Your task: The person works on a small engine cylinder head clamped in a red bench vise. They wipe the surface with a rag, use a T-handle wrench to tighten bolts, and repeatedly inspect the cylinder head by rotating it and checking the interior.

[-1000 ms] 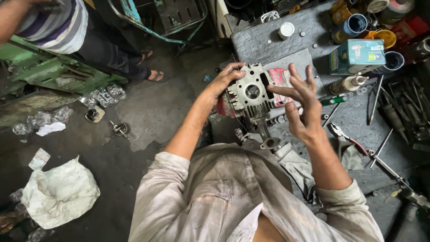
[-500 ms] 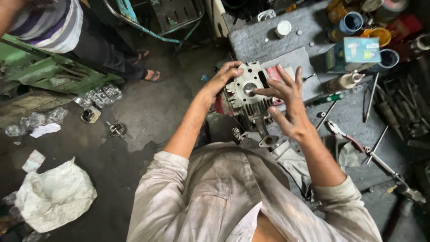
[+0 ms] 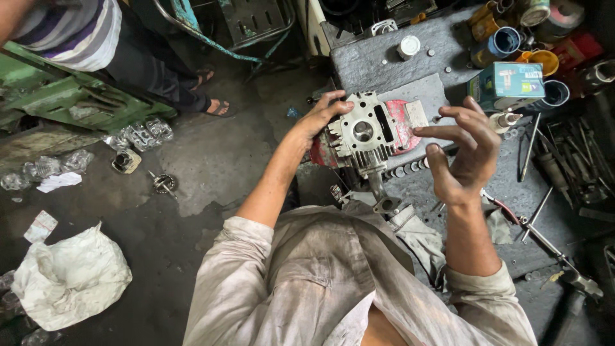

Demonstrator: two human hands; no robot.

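Metal, grey and finned: one cylinder head point(image 3: 360, 136) sits just above the middle of the frame, at the near edge of the dark workbench point(image 3: 378, 64), over a red block point(image 3: 403, 125) that shows behind its right side. Its flat face is turned up toward the camera, with one round bore in the middle and one narrow slot to the right of it. Its long axis runs roughly from the upper part of the frame downward, and one port pipe with a flange point(image 3: 384, 202) points down toward the person's chest.

Two hands are at work. The left hand point(image 3: 320, 115) is curled round the upper left edge of the head, fingers over the rim, holding it. The right hand point(image 3: 464, 154) hangs just to the right of the part, clear of it, fingers spread and half bent; whether a small piece is pinched at the fingertips cannot be told.

One teal box point(image 3: 506, 84) lies right of the hands near the upper right of the frame, with several tins and cups point(image 3: 503, 41) above it, and one white cap point(image 3: 408, 46) sits on the bench top. Loose tools and rods point(image 3: 538, 211) lie at the right edge. One white sack point(image 3: 70, 279) lies crumpled on the floor at lower left, and another person's striped sleeve point(image 3: 77, 32) and sandalled foot point(image 3: 218, 107) show at upper left
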